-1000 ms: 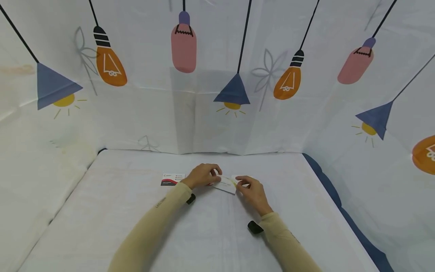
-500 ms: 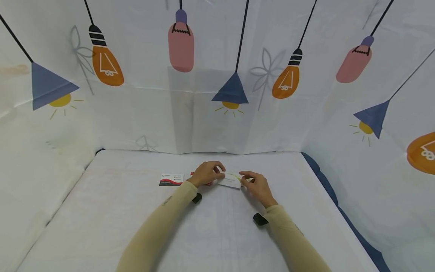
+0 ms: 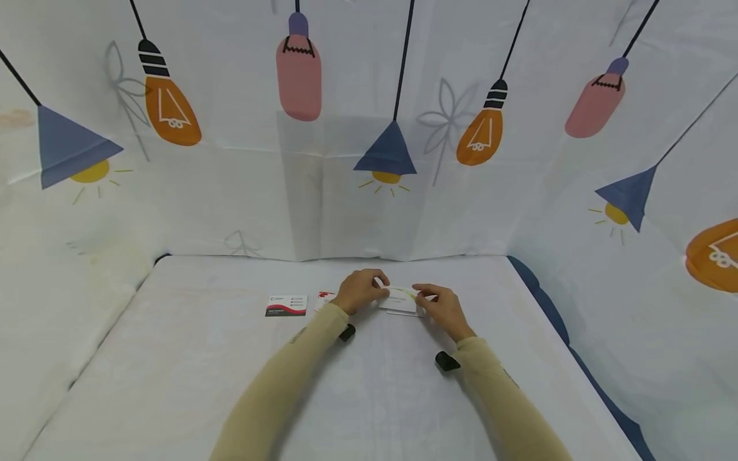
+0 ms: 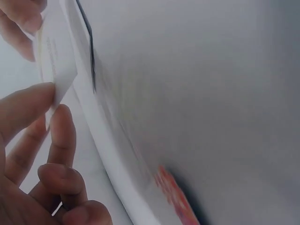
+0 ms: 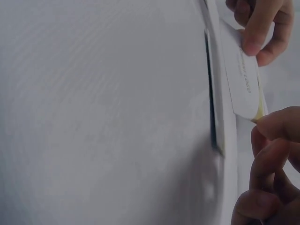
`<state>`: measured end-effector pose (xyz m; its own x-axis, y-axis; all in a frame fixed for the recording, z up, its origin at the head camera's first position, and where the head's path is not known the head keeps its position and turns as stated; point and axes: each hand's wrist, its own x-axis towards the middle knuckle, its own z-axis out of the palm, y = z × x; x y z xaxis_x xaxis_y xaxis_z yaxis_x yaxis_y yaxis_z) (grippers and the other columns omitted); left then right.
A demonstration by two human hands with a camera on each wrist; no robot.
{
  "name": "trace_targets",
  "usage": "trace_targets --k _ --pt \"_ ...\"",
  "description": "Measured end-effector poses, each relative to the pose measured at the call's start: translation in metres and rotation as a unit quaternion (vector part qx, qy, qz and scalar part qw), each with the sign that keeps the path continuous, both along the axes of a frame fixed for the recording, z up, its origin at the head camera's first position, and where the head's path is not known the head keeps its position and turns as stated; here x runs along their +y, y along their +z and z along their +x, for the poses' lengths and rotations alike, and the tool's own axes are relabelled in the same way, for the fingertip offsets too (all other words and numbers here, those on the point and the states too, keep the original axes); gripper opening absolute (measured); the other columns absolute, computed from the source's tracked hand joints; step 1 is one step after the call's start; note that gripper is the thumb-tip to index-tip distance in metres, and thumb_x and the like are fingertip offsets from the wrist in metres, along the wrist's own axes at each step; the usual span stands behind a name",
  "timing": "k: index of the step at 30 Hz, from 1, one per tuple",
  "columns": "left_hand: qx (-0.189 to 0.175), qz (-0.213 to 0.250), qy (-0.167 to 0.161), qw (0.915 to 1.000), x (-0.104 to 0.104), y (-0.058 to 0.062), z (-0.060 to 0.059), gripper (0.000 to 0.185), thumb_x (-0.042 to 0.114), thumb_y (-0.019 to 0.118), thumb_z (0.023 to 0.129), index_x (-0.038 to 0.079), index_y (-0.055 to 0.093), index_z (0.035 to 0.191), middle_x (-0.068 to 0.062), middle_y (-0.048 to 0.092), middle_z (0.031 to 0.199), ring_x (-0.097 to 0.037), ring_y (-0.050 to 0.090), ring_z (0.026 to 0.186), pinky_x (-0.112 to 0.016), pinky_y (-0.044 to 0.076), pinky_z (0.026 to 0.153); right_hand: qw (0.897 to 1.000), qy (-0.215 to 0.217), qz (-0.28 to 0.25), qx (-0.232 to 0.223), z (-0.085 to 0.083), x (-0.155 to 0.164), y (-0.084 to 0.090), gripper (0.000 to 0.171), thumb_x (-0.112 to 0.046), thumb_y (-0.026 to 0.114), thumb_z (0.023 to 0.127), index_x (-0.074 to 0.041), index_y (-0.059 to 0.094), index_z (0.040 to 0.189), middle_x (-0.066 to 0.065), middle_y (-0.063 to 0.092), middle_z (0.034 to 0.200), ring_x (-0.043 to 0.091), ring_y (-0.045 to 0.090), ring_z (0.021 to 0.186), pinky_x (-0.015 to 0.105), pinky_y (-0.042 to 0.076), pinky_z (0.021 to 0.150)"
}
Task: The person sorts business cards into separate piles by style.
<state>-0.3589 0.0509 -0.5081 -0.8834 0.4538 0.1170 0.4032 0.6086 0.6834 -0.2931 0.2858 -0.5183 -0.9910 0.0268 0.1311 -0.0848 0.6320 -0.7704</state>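
Note:
Both hands hold a white business card with a yellow-green edge, one at each end. My left hand pinches its left end between thumb and fingers. At the other end, my right hand pinches the yellow corner, seen closely in the right wrist view. The card is raised and tilted, with printed lettering on its face. Just below it another flat card lies on the table, mostly hidden from the head view. A red-and-white card sits left of my left hand, partly covered by it.
A white, red and black business card lies farther left on the white-covered table. Behind the table hangs a white cloth printed with lamps. Dark blue material shows along the right edge.
Both hands have moved slightly right and away from the body with the held card, which has turned straighter. The edge of the card beneath and more of the red-and-white card now show.

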Motion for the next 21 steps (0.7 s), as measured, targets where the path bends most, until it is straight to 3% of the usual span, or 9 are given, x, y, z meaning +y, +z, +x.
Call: trace_targets --k 10,21 --pt "-0.013 -0.033 0.008 0.9993 0.017 -0.001 0.002 0.018 0.030 0.075 0.089 0.023 0.074 0.106 0.004 0.072 0.095 -0.010 0.063 0.077 -0.030 0.047 0.067 1.000 -0.018 0.012 -0.010 -0.002 0.011 -0.009 0.030 -0.016 0.067 0.095 -0.013 0.073 0.125 0.008 0.072 0.109 0.023 0.064 0.093 0.035 0.049 0.079" --pt "0.001 -0.074 0.013 0.9972 0.026 -0.003 0.004 0.014 0.028 0.075 0.091 0.023 0.074 0.103 0.005 0.070 0.092 -0.010 0.059 0.071 -0.030 0.045 0.064 0.999 -0.029 0.030 -0.016 0.000 0.013 -0.012 0.032 -0.014 0.068 0.091 -0.013 0.074 0.122 0.005 0.073 0.104 0.025 0.068 0.096 0.044 0.051 0.088"
